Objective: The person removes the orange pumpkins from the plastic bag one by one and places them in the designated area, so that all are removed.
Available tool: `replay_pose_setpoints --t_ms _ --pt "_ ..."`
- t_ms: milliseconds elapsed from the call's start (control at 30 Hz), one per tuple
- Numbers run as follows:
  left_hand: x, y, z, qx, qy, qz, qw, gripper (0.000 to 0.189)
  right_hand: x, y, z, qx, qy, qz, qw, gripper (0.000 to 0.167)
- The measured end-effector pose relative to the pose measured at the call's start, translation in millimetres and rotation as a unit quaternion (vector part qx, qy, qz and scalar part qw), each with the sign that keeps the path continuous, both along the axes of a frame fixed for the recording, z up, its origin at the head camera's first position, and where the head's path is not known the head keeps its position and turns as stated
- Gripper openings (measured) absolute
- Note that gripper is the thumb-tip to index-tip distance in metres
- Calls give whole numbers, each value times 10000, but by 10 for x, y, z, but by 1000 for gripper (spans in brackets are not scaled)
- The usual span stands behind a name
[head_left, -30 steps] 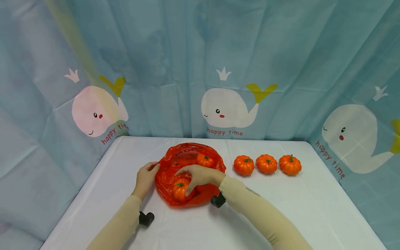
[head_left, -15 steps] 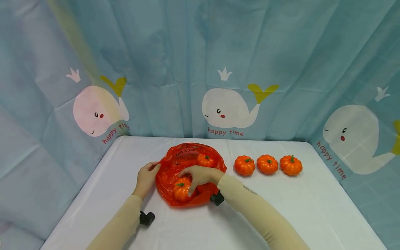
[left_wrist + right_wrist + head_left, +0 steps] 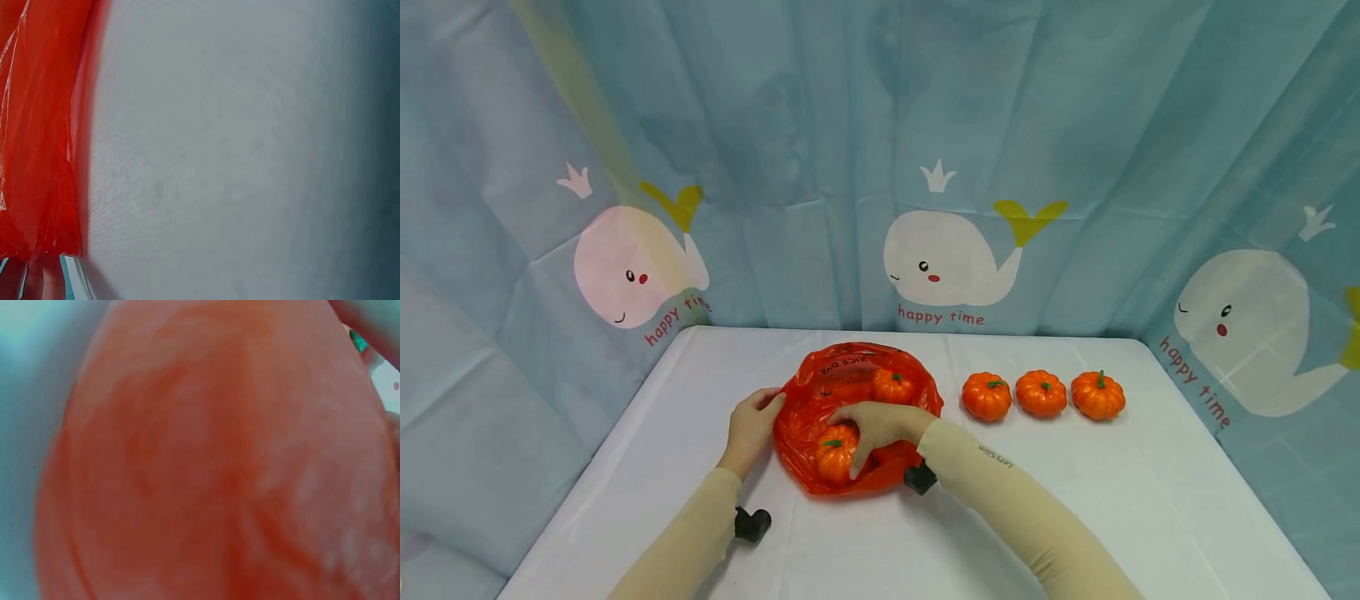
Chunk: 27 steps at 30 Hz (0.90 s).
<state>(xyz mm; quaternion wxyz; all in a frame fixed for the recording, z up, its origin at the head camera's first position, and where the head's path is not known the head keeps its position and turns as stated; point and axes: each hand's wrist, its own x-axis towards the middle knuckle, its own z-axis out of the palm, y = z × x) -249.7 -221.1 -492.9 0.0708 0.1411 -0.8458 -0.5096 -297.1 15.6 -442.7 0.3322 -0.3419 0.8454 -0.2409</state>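
Note:
A red plastic bag (image 3: 797,422) lies spread with its mouth upward on the white table. Inside it, in the head view, are two small orange pumpkins with green stems: a near pumpkin (image 3: 833,460) and a far pumpkin (image 3: 891,386). My right hand (image 3: 877,425) reaches over the bag's right side and grips the near pumpkin, thumb on its right side and fingers behind it. My left hand (image 3: 751,429) pinches the bag's left rim. The left wrist view shows the bag's side (image 3: 37,144); in the right wrist view, blurred red plastic (image 3: 187,450) fills most of the picture.
To the right of the bag, three more pumpkins stand in a row: a left one (image 3: 987,397), a middle one (image 3: 1041,395) and a right one (image 3: 1097,396). A blue curtain with whale prints (image 3: 850,167) hangs around the white table (image 3: 1075,483).
My right hand has shifted slightly to the right and nearer, and its fingers have settled around the near pumpkin. My left hand stays on the bag's rim.

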Motion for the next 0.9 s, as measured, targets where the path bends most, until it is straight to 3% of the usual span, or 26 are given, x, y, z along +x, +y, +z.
replay_pose_setpoints --t_ms 300,900 --pt "1 3 8 -1 -32 1 10000 41 10 -15 -43 -65 146 -215 9996 76" --pt "1 1 -2 -24 70 -27 10000 40 91 152 125 -743 122 -732 9945 79"
